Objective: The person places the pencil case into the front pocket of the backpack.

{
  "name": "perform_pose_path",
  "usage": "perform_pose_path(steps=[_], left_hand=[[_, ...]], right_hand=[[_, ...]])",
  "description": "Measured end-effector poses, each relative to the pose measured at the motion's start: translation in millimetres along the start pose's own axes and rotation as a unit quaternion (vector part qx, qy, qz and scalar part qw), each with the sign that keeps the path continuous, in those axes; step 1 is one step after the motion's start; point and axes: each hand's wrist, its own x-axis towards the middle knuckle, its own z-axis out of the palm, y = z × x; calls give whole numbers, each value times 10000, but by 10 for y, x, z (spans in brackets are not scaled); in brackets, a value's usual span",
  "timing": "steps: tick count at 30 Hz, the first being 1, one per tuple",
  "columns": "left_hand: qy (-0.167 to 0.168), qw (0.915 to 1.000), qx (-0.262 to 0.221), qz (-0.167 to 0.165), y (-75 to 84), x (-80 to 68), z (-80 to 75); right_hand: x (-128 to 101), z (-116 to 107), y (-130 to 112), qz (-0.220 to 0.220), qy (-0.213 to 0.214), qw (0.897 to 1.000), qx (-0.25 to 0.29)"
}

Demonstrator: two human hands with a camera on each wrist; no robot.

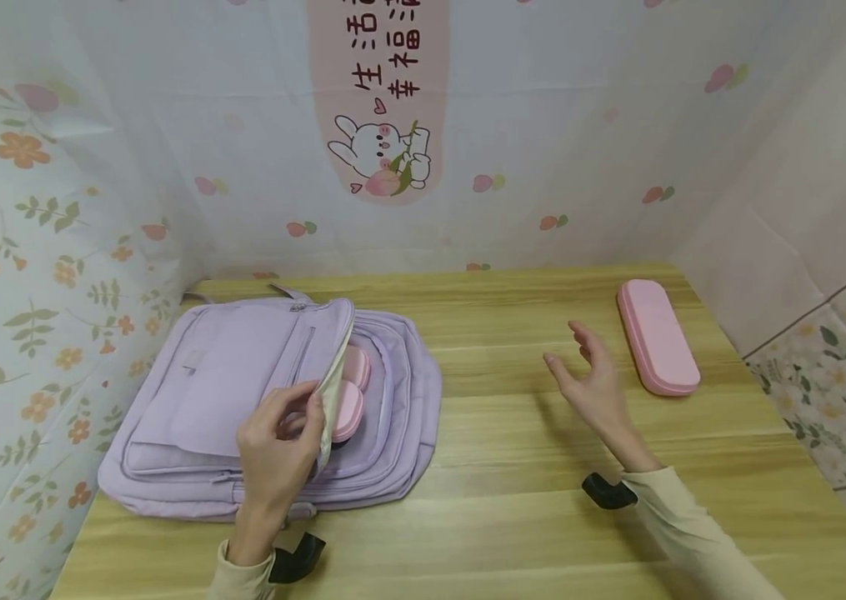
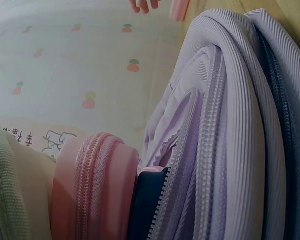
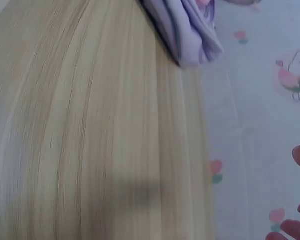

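Observation:
A lilac backpack (image 1: 227, 367) lies flat on the left of the table, its front pocket unzipped. My left hand (image 1: 278, 437) pinches the edge of the pocket flap (image 1: 330, 400) between thumb and fingers, lifting it. Under the flap, two pink cases (image 1: 348, 408) show inside the pocket, partly hidden. The left wrist view shows a zipped pink case (image 2: 110, 185) close up, with a dark blue surface (image 2: 148, 205) beside it. My right hand (image 1: 593, 390) hovers over the table with fingers spread and nothing in it. To its right lies another pink case (image 1: 658, 337).
The wood-grain table (image 1: 513, 500) runs along a white printed cloth backdrop (image 1: 543, 150). A floral cloth (image 1: 40, 333) hangs at the left, close to the backpack. Black camera mounts (image 1: 297, 558) sit at both wrists.

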Motion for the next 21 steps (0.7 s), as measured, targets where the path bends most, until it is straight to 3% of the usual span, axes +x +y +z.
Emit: perform_pose_path(steps=[12, 21], left_hand=[[-44, 9998, -93, -157, 24, -25, -12], [-41, 9996, -146, -226, 8, -41, 9]], right_hand=[[108, -322, 273, 302, 577, 9952, -725], [55, -585, 525, 1080, 1033, 9805, -1275]])
